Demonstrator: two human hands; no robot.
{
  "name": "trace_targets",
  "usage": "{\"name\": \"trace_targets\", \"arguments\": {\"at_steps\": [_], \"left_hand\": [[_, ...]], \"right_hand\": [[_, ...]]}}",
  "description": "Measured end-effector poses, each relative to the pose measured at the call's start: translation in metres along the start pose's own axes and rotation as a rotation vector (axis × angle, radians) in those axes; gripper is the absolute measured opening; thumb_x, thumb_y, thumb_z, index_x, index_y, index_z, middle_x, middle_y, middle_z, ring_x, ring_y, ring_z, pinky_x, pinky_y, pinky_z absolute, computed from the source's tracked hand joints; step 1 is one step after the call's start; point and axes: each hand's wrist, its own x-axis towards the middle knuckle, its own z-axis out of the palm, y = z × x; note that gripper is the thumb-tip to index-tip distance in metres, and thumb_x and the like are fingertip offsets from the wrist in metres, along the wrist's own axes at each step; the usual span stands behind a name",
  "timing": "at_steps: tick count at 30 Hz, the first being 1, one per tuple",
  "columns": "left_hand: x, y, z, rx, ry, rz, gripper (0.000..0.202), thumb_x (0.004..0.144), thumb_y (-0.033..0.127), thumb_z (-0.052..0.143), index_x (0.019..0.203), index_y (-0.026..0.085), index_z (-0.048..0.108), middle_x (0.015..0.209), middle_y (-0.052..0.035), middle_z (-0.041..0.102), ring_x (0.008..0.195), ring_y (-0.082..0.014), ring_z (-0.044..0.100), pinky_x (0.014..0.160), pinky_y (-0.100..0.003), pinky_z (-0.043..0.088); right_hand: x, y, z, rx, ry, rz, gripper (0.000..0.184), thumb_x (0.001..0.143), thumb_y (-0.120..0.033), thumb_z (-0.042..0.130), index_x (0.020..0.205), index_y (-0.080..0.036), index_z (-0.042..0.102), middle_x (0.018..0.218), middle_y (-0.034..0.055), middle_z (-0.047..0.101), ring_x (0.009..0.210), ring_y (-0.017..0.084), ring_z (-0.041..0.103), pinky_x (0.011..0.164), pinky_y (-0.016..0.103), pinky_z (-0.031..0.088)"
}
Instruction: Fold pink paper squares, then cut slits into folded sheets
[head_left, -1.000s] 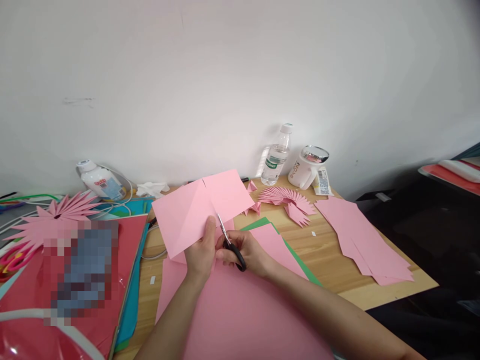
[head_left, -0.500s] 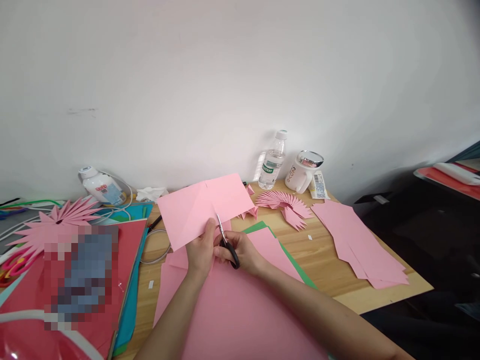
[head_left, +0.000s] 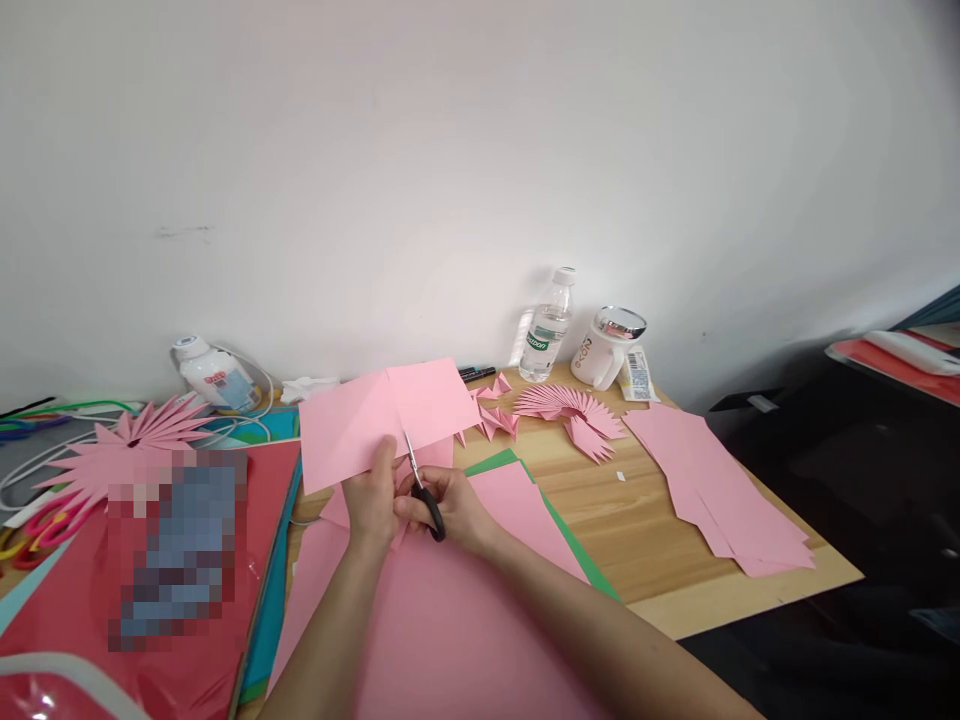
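Observation:
My left hand (head_left: 373,497) grips the near edge of a pink sheet of paper (head_left: 352,420), thumb on top, and holds it tilted above the table. In my right hand (head_left: 454,505) is a pair of scissors (head_left: 427,510) with black handles. Its blades point away from me and lie in a slit in the sheet, close to my left thumb. A crease runs on from the slit toward the far edge. Beneath both hands lies a stack of large pink sheets (head_left: 465,620), with a green sheet (head_left: 600,580) showing along its right side.
Folded pink paper pieces (head_left: 495,415) and a pink folded fan (head_left: 570,405) lie behind. A water bottle (head_left: 546,330) and a white mug (head_left: 604,350) stand by the wall. Pink strips (head_left: 712,490) lie right; a red folder (head_left: 187,600) and pink-handled scissors (head_left: 64,525) lie left.
Both hands, with the sheet and scissors, have shifted left and slightly nearer me. The slit shows farther along the sheet, and the folded pieces and pens behind it are more exposed.

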Motion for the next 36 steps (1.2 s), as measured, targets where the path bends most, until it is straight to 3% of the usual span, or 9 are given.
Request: {"name": "trace_targets", "arguments": {"at_steps": [4, 12, 20, 25, 36], "left_hand": [[0.001, 0.004, 0.012, -0.074, 0.004, 0.032, 0.048, 0.067, 0.037, 0.068, 0.110, 0.019, 0.057, 0.110, -0.0099, 0.062, 0.101, -0.0236, 0.060, 0.078, -0.033, 0.054], [-0.011, -0.009, 0.042, -0.151, -0.040, -0.012, 0.049, 0.066, 0.035, 0.070, 0.111, 0.019, 0.057, 0.118, -0.0113, 0.059, 0.098, -0.0241, 0.062, 0.081, -0.037, 0.053], [-0.021, -0.017, 0.037, -0.036, -0.026, -0.103, 0.049, 0.069, 0.042, 0.067, 0.110, 0.018, 0.058, 0.119, -0.0112, 0.058, 0.103, -0.0250, 0.059, 0.085, -0.036, 0.051], [-0.026, -0.014, 0.037, -0.026, -0.039, -0.028, 0.046, 0.071, 0.041, 0.065, 0.112, 0.020, 0.058, 0.125, -0.0081, 0.055, 0.115, -0.0222, 0.051, 0.094, -0.033, 0.045], [-0.028, -0.014, 0.036, -0.026, -0.016, 0.013, 0.047, 0.071, 0.040, 0.065, 0.112, 0.019, 0.059, 0.123, -0.0094, 0.056, 0.114, -0.0228, 0.052, 0.096, -0.035, 0.042]], "right_hand": [[-0.001, -0.007, 0.000, 0.008, 0.031, -0.016, 0.045, 0.053, -0.051, 0.075, 0.072, -0.015, 0.056, 0.051, -0.0048, 0.052, 0.046, 0.009, 0.048, 0.046, 0.022, 0.039], [-0.007, -0.034, -0.036, -0.058, 0.005, -0.044, 0.043, 0.053, -0.044, 0.078, 0.076, -0.016, 0.055, 0.056, -0.0057, 0.048, 0.049, 0.008, 0.044, 0.051, 0.022, 0.037], [-0.011, -0.033, -0.038, -0.026, -0.012, -0.023, 0.039, 0.056, -0.035, 0.077, 0.081, -0.018, 0.053, 0.065, -0.0040, 0.050, 0.057, 0.008, 0.043, 0.055, 0.022, 0.036], [-0.016, -0.037, -0.033, -0.054, 0.035, -0.065, 0.034, 0.061, -0.041, 0.073, 0.074, -0.018, 0.052, 0.065, -0.0031, 0.049, 0.056, 0.008, 0.041, 0.053, 0.022, 0.036], [-0.017, -0.035, -0.031, -0.114, 0.062, -0.058, 0.033, 0.062, -0.043, 0.072, 0.074, -0.019, 0.054, 0.069, -0.0013, 0.055, 0.056, 0.009, 0.043, 0.052, 0.021, 0.035]]}}
